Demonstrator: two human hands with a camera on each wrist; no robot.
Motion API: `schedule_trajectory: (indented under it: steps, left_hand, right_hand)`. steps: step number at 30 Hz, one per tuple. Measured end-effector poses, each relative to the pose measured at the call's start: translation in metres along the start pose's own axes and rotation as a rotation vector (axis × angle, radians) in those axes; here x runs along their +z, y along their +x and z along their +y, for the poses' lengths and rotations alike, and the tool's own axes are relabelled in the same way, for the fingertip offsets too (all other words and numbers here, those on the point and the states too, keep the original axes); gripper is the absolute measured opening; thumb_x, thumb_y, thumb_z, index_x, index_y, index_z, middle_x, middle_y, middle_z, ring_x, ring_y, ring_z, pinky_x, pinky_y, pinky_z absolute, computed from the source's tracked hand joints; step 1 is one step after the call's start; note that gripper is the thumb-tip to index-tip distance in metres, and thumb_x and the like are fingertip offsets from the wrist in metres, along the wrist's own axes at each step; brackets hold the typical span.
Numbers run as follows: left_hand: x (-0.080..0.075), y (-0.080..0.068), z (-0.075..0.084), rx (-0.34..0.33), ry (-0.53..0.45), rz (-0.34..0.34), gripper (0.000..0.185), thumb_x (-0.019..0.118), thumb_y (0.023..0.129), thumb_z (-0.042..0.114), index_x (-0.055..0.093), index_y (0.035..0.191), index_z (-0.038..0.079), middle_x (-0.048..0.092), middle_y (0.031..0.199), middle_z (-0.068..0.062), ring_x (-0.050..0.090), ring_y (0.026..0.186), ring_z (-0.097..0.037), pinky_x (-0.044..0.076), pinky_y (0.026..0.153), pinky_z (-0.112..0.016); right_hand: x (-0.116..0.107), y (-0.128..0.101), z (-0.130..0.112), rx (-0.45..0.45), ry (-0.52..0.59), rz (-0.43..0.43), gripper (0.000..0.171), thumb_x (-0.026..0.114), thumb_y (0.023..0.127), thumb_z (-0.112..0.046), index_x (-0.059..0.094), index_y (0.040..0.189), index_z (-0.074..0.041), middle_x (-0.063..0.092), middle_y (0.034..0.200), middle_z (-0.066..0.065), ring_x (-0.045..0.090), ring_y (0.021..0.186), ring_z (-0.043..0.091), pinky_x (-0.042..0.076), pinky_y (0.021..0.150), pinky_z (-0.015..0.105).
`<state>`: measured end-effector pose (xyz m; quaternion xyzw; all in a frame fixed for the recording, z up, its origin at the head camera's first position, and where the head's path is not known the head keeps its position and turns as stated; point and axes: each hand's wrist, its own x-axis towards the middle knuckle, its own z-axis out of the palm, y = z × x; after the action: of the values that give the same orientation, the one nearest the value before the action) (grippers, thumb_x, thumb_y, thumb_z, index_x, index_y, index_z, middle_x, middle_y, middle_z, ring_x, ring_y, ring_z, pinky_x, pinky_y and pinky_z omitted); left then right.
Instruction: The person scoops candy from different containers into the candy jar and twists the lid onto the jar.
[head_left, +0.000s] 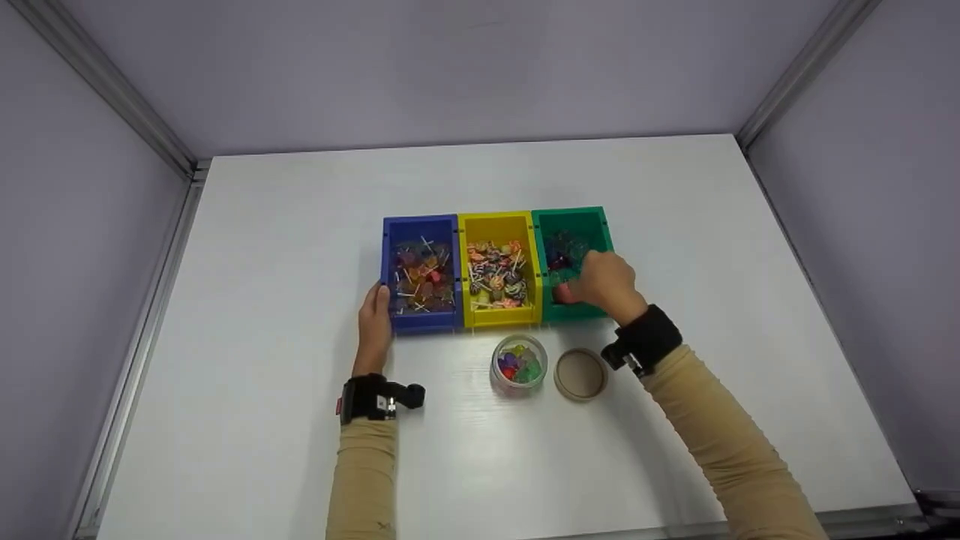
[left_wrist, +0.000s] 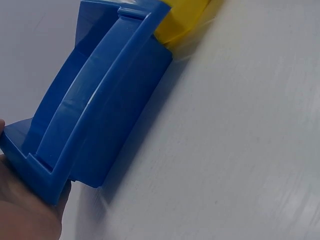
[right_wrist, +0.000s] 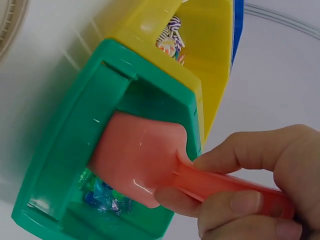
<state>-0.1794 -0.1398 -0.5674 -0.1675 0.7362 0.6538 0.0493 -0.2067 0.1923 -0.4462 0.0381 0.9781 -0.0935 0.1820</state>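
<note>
My right hand (head_left: pixel 609 283) grips the handle of a pink scoop (right_wrist: pixel 142 155) over the green bin (right_wrist: pixel 80 115). The scoop's bowl is inside the bin, its back turned to the right wrist camera. Clear, blue and green gem-like pieces (right_wrist: pixel 107 195) lie beneath it; what the bowl holds is hidden. At the near left corner of the blue bin (left_wrist: pixel 107 107), my left hand (head_left: pixel 373 330) holds the side wall, thumb at the rim. A round clear jar (head_left: pixel 519 361) with several coloured pieces inside stands in front of the bins, its top uncovered.
Between the blue and green bins sits a yellow bin (head_left: pixel 499 316) with striped lollipops (head_left: pixel 496 277). More lollipops (head_left: pixel 424 277) fill the blue bin. A round tan lid (head_left: pixel 580 374) lies right of the jar on the white table (head_left: pixel 285 225). Grey walls (head_left: pixel 480 75) enclose it.
</note>
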Motion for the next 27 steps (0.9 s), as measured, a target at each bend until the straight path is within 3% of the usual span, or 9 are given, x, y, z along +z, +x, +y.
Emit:
schedule_trajectory:
  steps: [4, 7, 10, 13, 20, 27]
  left_hand:
    - [-0.001, -0.001, 0.001, -0.012, -0.002, -0.003, 0.056, 0.031, 0.106, 0.035, 0.025, 0.152, 0.002, 0.026, 0.160, -0.017, 0.021, 0.151, -0.031, 0.018, 0.127, -0.043]
    - [-0.001, -0.002, 0.002, -0.006, 0.003, 0.004, 0.056, 0.031, 0.106, 0.034, 0.027, 0.151, 0.002, 0.028, 0.159, -0.017, 0.022, 0.151, -0.031, 0.019, 0.127, -0.042]
    - [-0.001, -0.002, 0.002, -0.008, 0.014, -0.001, 0.056, 0.031, 0.106, 0.034, 0.026, 0.152, 0.002, 0.027, 0.159, -0.017, 0.021, 0.151, -0.031, 0.019, 0.127, -0.042]
    - [-0.001, -0.002, 0.002, -0.011, 0.021, -0.005, 0.057, 0.031, 0.106, 0.035, 0.025, 0.152, 0.002, 0.026, 0.160, -0.017, 0.020, 0.151, -0.031, 0.018, 0.127, -0.042]
    - [-0.001, -0.001, 0.001, -0.003, 0.030, 0.004, 0.055, 0.031, 0.106, 0.033, 0.026, 0.151, 0.001, 0.027, 0.159, -0.019, 0.021, 0.151, -0.032, 0.018, 0.127, -0.042]
    - [0.000, 0.000, 0.000, 0.007, 0.029, 0.006, 0.055, 0.031, 0.106, 0.033, 0.027, 0.151, 0.001, 0.029, 0.158, -0.019, 0.022, 0.150, -0.032, 0.019, 0.127, -0.042]
  right_hand:
    - [0.005, -0.003, 0.004, -0.001, 0.023, 0.019, 0.053, 0.069, 0.084, -0.043, 0.065, 0.097, 0.008, 0.064, 0.085, 0.020, 0.049, 0.067, 0.020, 0.044, 0.050, 0.031]
    - [0.009, -0.005, 0.008, -0.004, 0.055, 0.032, 0.053, 0.072, 0.081, -0.048, 0.064, 0.084, 0.004, 0.058, 0.078, 0.016, 0.046, 0.064, 0.018, 0.042, 0.049, 0.029]
    - [0.012, -0.006, 0.013, -0.025, 0.093, 0.055, 0.041, 0.070, 0.082, -0.037, 0.053, 0.063, -0.005, 0.050, 0.069, 0.010, 0.042, 0.062, 0.018, 0.038, 0.047, 0.029]
    - [0.014, -0.006, 0.018, -0.050, 0.129, 0.076, 0.038, 0.063, 0.082, -0.021, 0.039, 0.053, -0.014, 0.041, 0.062, 0.004, 0.038, 0.061, 0.017, 0.032, 0.046, 0.028]
    - [0.018, -0.004, 0.024, -0.062, 0.158, 0.065, 0.040, 0.058, 0.080, -0.012, 0.032, 0.051, -0.017, 0.026, 0.055, -0.004, 0.029, 0.057, 0.015, 0.021, 0.046, 0.026]
    - [0.026, -0.006, 0.026, -0.083, 0.195, 0.105, 0.038, 0.056, 0.079, -0.008, 0.032, 0.051, -0.017, 0.027, 0.053, -0.004, 0.028, 0.056, 0.014, 0.019, 0.046, 0.025]
